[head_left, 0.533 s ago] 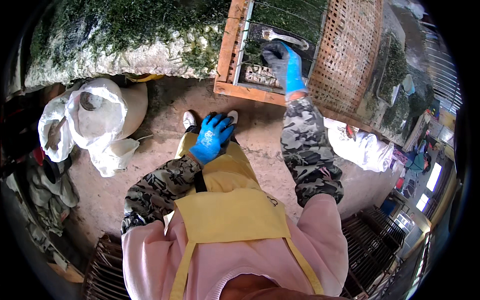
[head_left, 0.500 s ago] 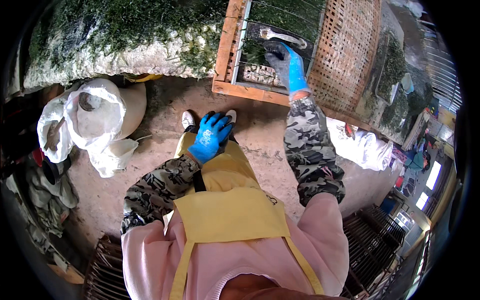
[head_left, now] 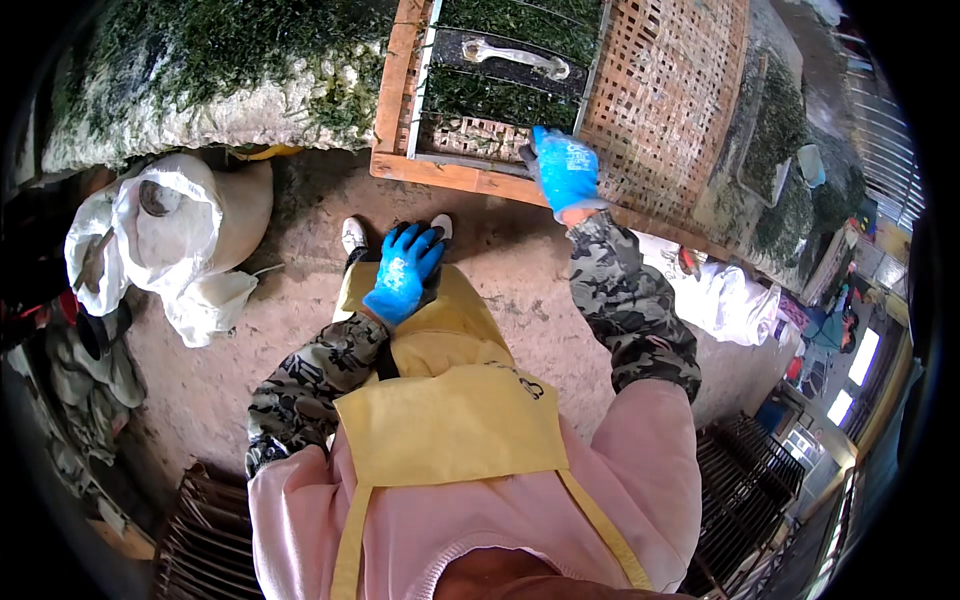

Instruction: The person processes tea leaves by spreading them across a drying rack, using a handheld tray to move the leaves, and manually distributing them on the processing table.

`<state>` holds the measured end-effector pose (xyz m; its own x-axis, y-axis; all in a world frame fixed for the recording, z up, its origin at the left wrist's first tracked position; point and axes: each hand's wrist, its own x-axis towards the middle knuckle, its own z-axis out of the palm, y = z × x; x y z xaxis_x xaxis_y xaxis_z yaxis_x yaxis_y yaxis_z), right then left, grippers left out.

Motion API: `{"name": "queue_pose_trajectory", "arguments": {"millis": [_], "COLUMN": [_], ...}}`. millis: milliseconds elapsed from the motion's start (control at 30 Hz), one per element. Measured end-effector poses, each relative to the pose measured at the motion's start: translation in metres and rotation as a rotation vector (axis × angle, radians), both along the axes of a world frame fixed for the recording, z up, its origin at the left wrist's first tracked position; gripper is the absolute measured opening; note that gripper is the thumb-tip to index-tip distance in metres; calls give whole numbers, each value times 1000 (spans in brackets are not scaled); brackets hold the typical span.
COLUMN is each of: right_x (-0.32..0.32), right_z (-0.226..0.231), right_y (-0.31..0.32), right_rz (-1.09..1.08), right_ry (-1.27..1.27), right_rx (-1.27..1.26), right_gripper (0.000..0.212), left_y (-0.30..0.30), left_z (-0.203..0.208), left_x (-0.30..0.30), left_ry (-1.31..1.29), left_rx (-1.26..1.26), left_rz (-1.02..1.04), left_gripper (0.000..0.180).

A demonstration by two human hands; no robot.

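Note:
My left hand (head_left: 403,272), in a blue glove, lies on the yellow apron (head_left: 450,425) over my leg, its fingers spread, holding nothing. My right hand (head_left: 565,172), gloved alike, is at the near right corner of a metal-edged frame (head_left: 420,95). Its fingers curl toward the left and are partly hidden; anything in them cannot be made out. Inside the frame, dark green seaweed-like shreds (head_left: 500,100) lie on both sides of a black crossbar with a white handle (head_left: 515,57). Bare lattice shows along the near edge. Underneath is a woven mat (head_left: 665,90) in a wooden frame (head_left: 460,180).
More green shreds (head_left: 230,50) are heaped on a pale-covered surface at the left. White sacks (head_left: 180,225) stand on the floor below it. White bags (head_left: 725,300) lie under the right side of the table. Dark slatted racks (head_left: 750,480) stand beside me.
My right hand has come back from beside the white handle to the frame's near corner. The green shreds now cover more of the lattice. The table appears further left; my left hand stays on my leg.

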<state>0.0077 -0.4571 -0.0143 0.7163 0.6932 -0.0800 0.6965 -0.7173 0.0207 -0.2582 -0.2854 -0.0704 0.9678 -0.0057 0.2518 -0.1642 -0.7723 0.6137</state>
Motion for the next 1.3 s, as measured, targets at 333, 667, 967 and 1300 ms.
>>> {"name": "queue_pose_trajectory", "arguments": {"millis": [333, 667, 967, 1300], "right_x": [16, 47, 1, 10], "right_z": [12, 50, 44, 2], "right_y": [24, 23, 68, 130], "right_rz": [307, 52, 266, 151], "right_ry": [-196, 106, -213, 111], "right_rx": [97, 320, 163, 569], "right_gripper": [36, 32, 46, 18], "left_y": [-28, -38, -28, -23], "left_z": [0, -4, 2, 18], "left_x": [11, 25, 24, 29], "left_ry": [-4, 2, 15, -22], "left_rx": [-22, -62, -77, -75], "left_rz": [129, 144, 110, 134], "left_gripper": [47, 45, 43, 39]}}
